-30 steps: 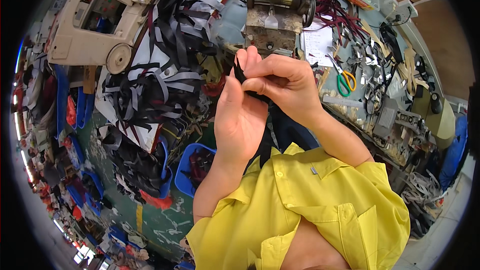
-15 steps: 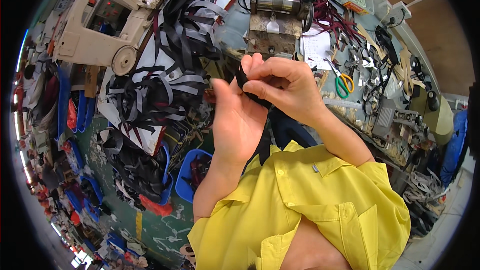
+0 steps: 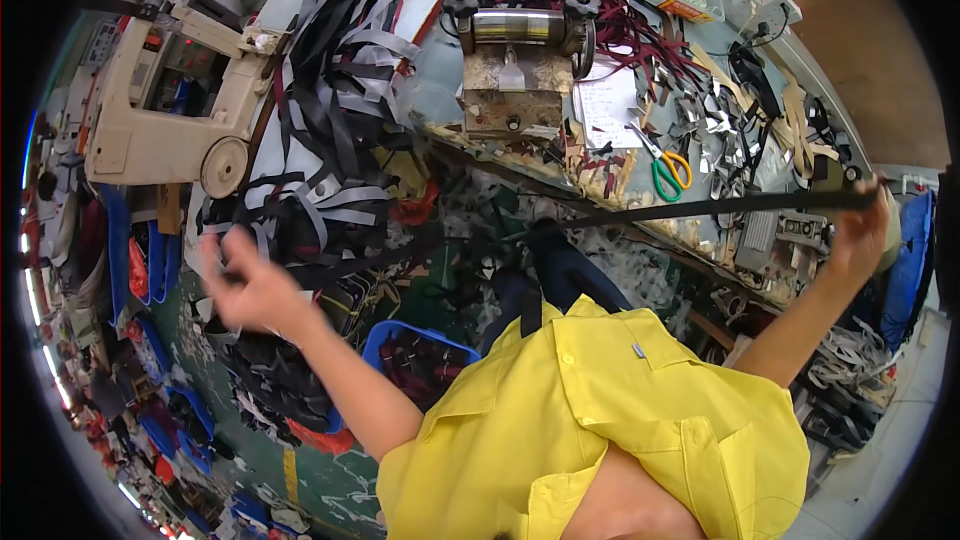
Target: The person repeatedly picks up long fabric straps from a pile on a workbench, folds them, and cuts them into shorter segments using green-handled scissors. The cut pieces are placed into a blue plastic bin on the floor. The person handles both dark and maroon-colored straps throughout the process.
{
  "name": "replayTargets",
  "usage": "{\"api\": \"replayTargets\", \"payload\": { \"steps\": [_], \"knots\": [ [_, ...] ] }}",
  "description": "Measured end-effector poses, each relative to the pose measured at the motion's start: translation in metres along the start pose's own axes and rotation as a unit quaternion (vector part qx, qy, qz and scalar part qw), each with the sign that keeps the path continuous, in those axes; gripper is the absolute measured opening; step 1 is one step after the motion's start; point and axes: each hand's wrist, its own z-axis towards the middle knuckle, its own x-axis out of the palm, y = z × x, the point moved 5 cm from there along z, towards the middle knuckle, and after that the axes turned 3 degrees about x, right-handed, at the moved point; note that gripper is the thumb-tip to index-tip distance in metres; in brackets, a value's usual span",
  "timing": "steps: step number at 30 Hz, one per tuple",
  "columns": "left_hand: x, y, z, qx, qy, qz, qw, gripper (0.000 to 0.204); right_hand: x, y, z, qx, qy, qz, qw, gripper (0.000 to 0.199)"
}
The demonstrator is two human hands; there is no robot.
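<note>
A long black strap stretches across in front of me, above the gap between the two worktables. My right hand, far out at the right, grips one end of it with bent fingers. The strap's left part is dark and blurred and runs toward my left hand. That hand is out at the left beside the heap of straps, smeared by motion, its fingers partly curled. Whether it touches the strap I cannot make out.
A bench machine with a metal roller stands ahead, near orange-and-green scissors and a paper sheet. Black and grey straps drape over the left table beside a beige sewing machine. A blue bin sits below.
My hands were together in front of the roller machine, holding a bunched black strap. They have swung wide apart, left and right, and the strap is now drawn out long.
</note>
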Motion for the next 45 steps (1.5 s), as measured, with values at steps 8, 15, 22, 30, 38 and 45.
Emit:
{"api": "replayTargets", "payload": {
  "steps": [8, 15, 22, 30, 38, 45],
  "knots": [
    [0.226, -0.032, -0.208, -0.509, 0.435, -0.36, 0.65, 0.036, 0.121, -0.108, -0.053, 0.053, 0.114, -0.319, 0.939, 0.01],
    [0.21, -0.039, -0.231, -0.487, 0.457, -0.414, 0.618, 0.034, 0.192, -0.222, -0.074, 0.295, 0.208, -0.221, 0.906, 0.014],
    [0.11, -0.056, -0.213, -0.349, 0.469, -0.337, 0.738, 0.03, 0.209, -0.271, -0.095, 0.387, 0.234, -0.166, 0.877, 0.015],
    [0.076, -0.079, -0.191, -0.23, 0.493, -0.283, 0.79, 0.021, 0.221, -0.259, -0.098, 0.174, 0.247, -0.248, 0.921, 0.021],
    [0.062, -0.084, -0.179, -0.201, 0.516, -0.292, 0.779, 0.014, 0.23, -0.242, -0.096, 0.273, 0.281, -0.153, 0.907, 0.025],
    [0.066, -0.073, -0.19, -0.25, 0.491, -0.29, 0.782, 0.014, 0.233, -0.251, -0.091, 0.243, 0.252, -0.166, 0.922, 0.023]
  ]
}}
